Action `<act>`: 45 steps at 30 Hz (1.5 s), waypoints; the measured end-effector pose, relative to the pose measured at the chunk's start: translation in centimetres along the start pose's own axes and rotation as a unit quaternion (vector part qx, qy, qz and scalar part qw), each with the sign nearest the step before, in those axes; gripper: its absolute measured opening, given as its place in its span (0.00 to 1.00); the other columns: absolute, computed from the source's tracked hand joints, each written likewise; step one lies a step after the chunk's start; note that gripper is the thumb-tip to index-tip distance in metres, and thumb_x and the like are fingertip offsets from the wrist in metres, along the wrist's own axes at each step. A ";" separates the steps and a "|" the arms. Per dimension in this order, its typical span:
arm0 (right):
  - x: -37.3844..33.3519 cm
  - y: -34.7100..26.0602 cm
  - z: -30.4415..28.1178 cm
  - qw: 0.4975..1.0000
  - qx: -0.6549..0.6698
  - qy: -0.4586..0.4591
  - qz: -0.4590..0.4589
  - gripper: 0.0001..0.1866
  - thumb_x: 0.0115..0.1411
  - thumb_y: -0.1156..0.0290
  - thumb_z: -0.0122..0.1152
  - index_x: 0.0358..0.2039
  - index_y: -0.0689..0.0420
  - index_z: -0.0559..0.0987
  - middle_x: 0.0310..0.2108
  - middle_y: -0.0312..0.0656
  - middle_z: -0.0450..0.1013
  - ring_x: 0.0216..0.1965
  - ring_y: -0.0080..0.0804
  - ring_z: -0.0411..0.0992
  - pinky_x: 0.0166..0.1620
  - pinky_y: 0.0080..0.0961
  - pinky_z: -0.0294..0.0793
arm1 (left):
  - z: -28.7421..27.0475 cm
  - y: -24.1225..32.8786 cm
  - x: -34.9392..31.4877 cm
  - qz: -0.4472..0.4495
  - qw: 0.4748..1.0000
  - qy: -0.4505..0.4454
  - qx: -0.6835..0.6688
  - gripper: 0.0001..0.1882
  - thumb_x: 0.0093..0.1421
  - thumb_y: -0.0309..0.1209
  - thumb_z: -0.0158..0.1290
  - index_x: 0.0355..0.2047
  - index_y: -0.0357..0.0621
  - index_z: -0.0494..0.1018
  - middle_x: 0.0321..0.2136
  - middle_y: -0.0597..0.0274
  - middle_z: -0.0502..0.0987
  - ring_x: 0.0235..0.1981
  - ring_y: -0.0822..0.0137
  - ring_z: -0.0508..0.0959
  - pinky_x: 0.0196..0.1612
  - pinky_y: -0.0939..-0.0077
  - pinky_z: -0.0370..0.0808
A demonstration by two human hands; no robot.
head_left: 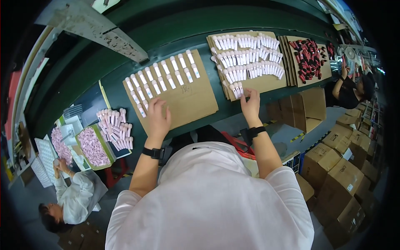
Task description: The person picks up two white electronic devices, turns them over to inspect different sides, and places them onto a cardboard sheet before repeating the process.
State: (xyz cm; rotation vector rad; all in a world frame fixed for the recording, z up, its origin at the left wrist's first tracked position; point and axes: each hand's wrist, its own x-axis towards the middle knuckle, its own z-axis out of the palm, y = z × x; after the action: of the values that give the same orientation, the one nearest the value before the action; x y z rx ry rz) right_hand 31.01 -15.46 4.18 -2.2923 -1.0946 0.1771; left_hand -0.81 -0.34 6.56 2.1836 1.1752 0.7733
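My left hand [159,118] is over the near left part of a cardboard sheet [196,100], its fingers stretched out and the thumb apart. Just beyond its fingertips are white tubes [159,83] with rounded pale pink tops, laid in two slanting rows. To the right, my right hand [251,107] is at the near edge of a second cardboard sheet [266,87], thumb and fingers apart. It is close beside the last tube in a short front row [236,90]; whether it touches that tube is unclear. Several fuller rows of the same tubes [248,56] lie behind.
Loose tubes [114,129] are heaped at the left, beside a green-rimmed bin [109,151] of small pink pieces. A co-worker [79,191] sits there. Red and black tubes [308,58] cover cardboard at the right. Cartons [325,162] stand on the floor. A metal post [104,33] crosses the far left.
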 end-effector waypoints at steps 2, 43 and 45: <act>0.5 1.3 0.2 0.999 -0.017 -0.019 -0.031 0.16 0.52 0.74 0.60 0.42 0.61 0.71 0.39 0.50 0.69 0.41 0.50 0.68 0.44 0.40 0.69 | 1.0 2.6 0.9 0.004 0.999 -0.026 -0.027 0.13 0.53 0.19 0.52 0.40 0.38 0.69 0.44 0.48 0.69 0.46 0.49 0.71 0.48 0.64 0.70; 2.4 -12.9 -19.5 0.759 0.528 -0.319 -0.207 0.25 0.56 0.74 0.63 0.53 0.65 0.68 0.43 0.45 0.72 0.39 0.29 0.72 0.40 0.21 0.71 | -6.4 26.4 5.1 0.016 0.904 -0.141 -0.403 0.19 0.57 0.21 0.56 0.49 0.35 0.69 0.42 0.60 0.74 0.42 0.71 0.75 0.45 0.77 0.72; 2.1 -13.2 -19.5 0.801 0.474 -0.253 -0.265 0.26 0.51 0.77 0.67 0.51 0.65 0.71 0.43 0.45 0.73 0.39 0.29 0.72 0.41 0.21 0.71 | -6.9 26.6 5.0 0.015 0.902 -0.139 -0.409 0.19 0.57 0.21 0.56 0.50 0.35 0.68 0.42 0.59 0.73 0.42 0.72 0.75 0.45 0.78 0.72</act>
State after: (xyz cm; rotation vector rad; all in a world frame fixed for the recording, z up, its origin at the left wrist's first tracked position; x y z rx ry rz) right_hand 30.53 -16.19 27.80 -1.0025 -1.4166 0.9153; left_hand 11.33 -7.45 30.71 1.5275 0.5186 0.7512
